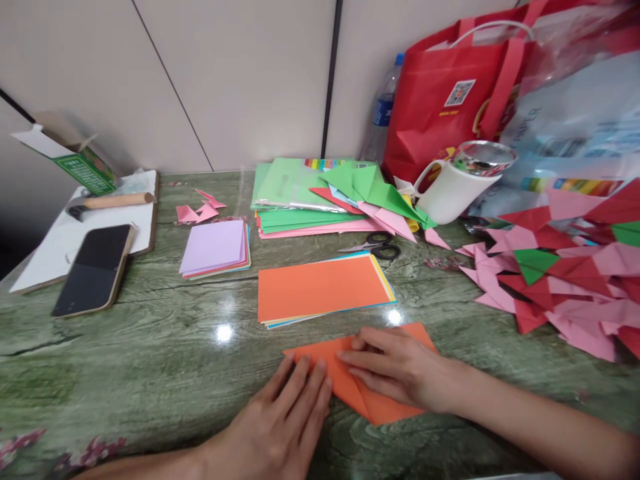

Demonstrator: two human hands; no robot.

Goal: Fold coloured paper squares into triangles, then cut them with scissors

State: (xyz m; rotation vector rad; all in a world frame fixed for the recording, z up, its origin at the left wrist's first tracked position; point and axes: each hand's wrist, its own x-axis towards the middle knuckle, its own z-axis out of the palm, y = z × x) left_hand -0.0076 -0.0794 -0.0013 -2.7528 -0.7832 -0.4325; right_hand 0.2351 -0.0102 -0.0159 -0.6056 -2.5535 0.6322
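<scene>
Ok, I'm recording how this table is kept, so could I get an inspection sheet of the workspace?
Surface: green wood-grain tabletop, with light reflections.
Work items: orange sheet, partly folded; orange-topped paper stack beyond it.
Clutter: phone and hammer at the left; scissors; white mug; folded paper pile at the right.
Hands: left hand and right hand both touch the orange sheet.
Cables: nothing seen.
Surroundings: pale panelled wall; red bag and bottle in front of it.

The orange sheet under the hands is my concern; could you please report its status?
Left hand on orange sheet, left end. Right hand on its middle. Sheet partly folded, on table. Orange-topped paper stack just beyond.
</scene>
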